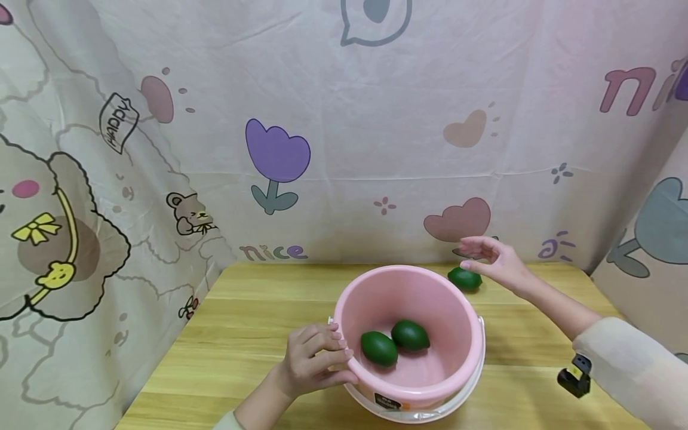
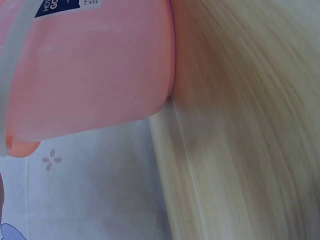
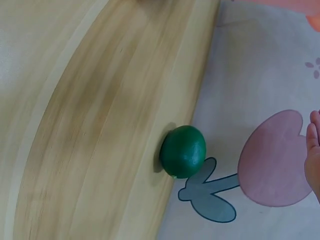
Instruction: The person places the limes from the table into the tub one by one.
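Note:
In the head view a pink bucket (image 1: 411, 391) stands on the wooden table, with two dark green limes (image 1: 379, 349) lying together on its floor. My left hand (image 1: 317, 358) holds the bucket's left rim, its fingertips at the edge. Behind the bucket, to the right, a third lime (image 1: 464, 279) lies on the table near the back edge. Just above that one is my right hand (image 1: 497, 263), fingers extended and thumb apart, holding nothing. The right wrist view shows this lime (image 3: 183, 152) uncovered, with part of the hand (image 3: 313, 155) at the right border.
A pale handle (image 1: 448, 406) hangs down around the bucket's front. Printed cloth (image 1: 349, 149) rises behind the wooden table (image 1: 252, 334) and along both sides. A black wrist device (image 1: 576, 376) sits by the right sleeve.

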The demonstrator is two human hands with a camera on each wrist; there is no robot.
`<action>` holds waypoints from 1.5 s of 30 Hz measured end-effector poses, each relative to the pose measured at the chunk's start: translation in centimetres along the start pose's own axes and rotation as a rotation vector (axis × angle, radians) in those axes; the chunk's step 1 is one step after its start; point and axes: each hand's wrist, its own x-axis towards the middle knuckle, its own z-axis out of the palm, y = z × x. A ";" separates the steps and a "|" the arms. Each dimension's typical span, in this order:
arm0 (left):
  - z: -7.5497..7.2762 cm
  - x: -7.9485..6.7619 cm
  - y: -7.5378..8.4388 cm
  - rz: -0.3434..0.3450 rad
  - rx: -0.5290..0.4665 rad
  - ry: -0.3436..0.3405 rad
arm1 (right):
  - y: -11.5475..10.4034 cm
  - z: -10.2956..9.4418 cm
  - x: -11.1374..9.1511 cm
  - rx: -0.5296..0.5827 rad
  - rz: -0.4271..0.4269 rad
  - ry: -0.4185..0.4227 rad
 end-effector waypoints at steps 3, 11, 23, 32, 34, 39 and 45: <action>0.1 0.0 0.0 -0.001 0.001 0.004 | 0.4 -0.2 0.0 -0.007 -0.005 0.014; 0.2 0.0 0.1 -0.011 -0.004 -0.002 | 1.9 -0.9 0.0 0.006 -0.001 0.057; 0.1 -0.2 0.1 -0.033 -0.021 -0.006 | 2.5 -0.9 0.4 0.091 -0.001 0.096; -0.1 -0.3 0.2 -0.037 -0.023 0.002 | 3.3 -0.1 0.8 -0.009 0.051 0.077; -0.1 -0.2 0.2 -0.034 -0.020 0.006 | 3.5 0.0 0.9 -0.029 0.062 0.080; 0.0 -0.1 0.2 -0.033 -0.019 0.015 | 4.3 -0.1 1.0 -0.066 0.084 0.098; 0.0 -0.1 0.2 -0.034 -0.025 0.017 | 5.3 -0.5 1.2 -0.103 0.116 0.091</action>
